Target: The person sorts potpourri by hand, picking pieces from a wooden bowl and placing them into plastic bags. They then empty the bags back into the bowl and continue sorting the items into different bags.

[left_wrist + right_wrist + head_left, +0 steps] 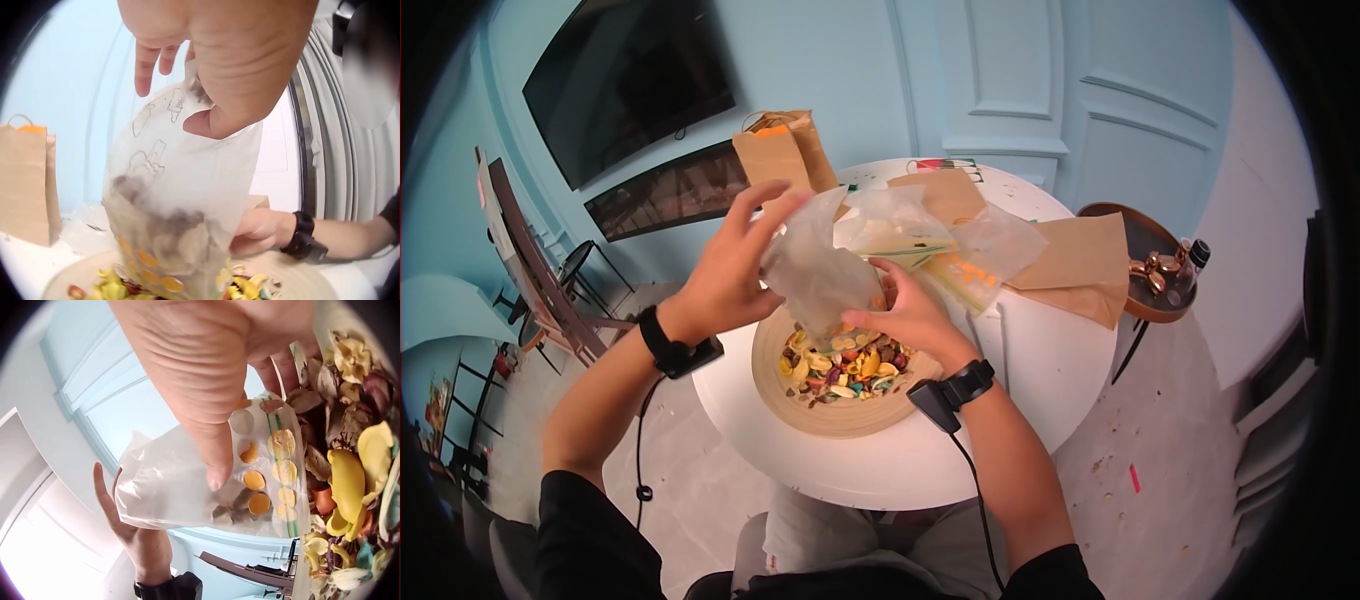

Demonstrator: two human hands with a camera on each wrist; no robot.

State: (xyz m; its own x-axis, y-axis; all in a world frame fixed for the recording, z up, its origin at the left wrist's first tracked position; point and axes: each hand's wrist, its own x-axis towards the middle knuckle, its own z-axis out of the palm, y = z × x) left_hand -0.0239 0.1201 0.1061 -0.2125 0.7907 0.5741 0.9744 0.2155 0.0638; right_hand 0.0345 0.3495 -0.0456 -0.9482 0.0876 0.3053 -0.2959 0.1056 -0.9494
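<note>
A frosted zip bag [815, 285] with orange dots is tilted mouth-down over a round pale plate [772, 395]. Dried pieces show through its lower part in the left wrist view. My left hand [735, 260] pinches the bag's upper end between thumb and fingers. Lower down, near the zip strip, my right hand [915, 315] holds the bag, thumb [219, 456] on the near side and fingers behind. Colourful potpourri [845, 375] of dried petals, pods and flowers is heaped on the plate, right beneath the bag's mouth.
Behind the plate on the white table [1040, 390] lie clear zip bags [890, 220] and a flat brown paper bag [1075, 265]. A paper bag with handles [775, 155] stands at the back left. A side table [1145, 225] with a shiny figurine is at the right.
</note>
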